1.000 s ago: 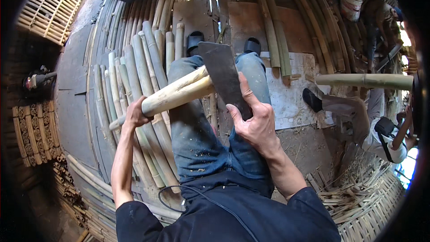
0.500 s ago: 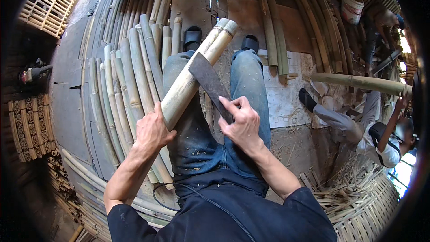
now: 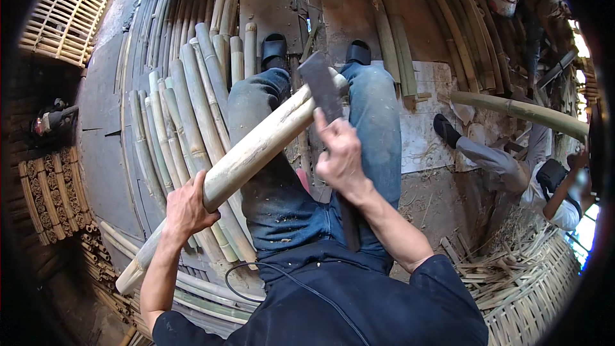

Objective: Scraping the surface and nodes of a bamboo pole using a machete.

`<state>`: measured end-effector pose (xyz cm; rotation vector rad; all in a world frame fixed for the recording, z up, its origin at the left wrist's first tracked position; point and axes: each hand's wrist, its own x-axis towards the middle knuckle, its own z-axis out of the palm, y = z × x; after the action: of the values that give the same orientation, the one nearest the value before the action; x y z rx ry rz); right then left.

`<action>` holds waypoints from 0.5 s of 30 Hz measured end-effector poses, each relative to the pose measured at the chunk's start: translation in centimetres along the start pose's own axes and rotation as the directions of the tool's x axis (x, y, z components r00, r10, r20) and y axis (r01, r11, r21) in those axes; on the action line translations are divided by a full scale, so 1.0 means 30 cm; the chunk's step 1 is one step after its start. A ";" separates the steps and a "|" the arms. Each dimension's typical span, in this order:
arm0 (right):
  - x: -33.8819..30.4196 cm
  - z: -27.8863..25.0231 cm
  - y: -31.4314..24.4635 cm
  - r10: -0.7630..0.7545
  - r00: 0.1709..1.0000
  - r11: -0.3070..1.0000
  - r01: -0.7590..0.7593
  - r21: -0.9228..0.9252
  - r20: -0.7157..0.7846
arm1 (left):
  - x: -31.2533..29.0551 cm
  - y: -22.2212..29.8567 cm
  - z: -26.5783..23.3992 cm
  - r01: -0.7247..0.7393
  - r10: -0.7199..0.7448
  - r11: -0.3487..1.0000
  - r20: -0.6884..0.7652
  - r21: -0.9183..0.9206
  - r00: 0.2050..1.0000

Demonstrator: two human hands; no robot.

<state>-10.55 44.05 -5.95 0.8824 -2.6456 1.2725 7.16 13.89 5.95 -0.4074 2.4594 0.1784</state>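
Observation:
A thick, pale bamboo pole (image 3: 259, 145) lies slantwise over my lap, its near end sticking out past my left forearm. My left hand (image 3: 188, 208) is wrapped around it at the lower left. In my right hand (image 3: 341, 156) is a machete (image 3: 322, 88) with a broad dark blade, slightly blurred. The blade crosses the far part of the pole, and it hides some of that end; I cannot tell how deeply it touches. The machete's long dark handle (image 3: 349, 224) runs back below my right wrist.
Cut bamboo poles (image 3: 187, 115) lie in rows on the left. Longer poles (image 3: 442, 19) rest at the back right. At right a co-worker (image 3: 548, 186) sits beside a long green bamboo pole (image 3: 519, 110). A woven basket (image 3: 535, 288) and split strips are near right.
The bamboo pole has tilted lower and slid back, so its near end now shows beyond my left hand. My left hand moved left and down; the machete blade shifted toward the pole's far end.

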 end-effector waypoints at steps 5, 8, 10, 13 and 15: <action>-0.028 0.051 -0.100 -0.176 0.975 0.952 0.135 0.274 0.132 | -0.003 -0.065 0.053 -0.036 0.034 0.999 -0.068 -0.025 0.997; 0.022 0.008 -0.048 -0.125 0.989 0.989 0.118 0.085 0.084 | -0.009 -0.117 0.094 -0.021 0.015 0.998 -0.108 -0.056 0.994; 0.031 -0.019 -0.019 -0.065 0.992 0.978 0.042 0.202 0.108 | -0.007 -0.124 0.095 0.017 -0.025 0.997 -0.104 -0.077 0.994; 0.029 -0.019 -0.028 -0.026 0.991 0.998 0.019 0.054 0.128 | 0.010 -0.127 0.087 -0.052 0.042 0.997 -0.149 -0.064 0.988; 0.000 0.018 -0.091 -0.068 0.990 0.993 0.056 0.099 0.121 | 0.018 -0.117 0.075 -0.055 0.047 0.997 -0.117 -0.063 0.992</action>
<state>-9.01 42.32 -4.40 1.0831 -2.6447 1.3830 9.19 10.95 3.74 -0.3934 2.5848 0.2648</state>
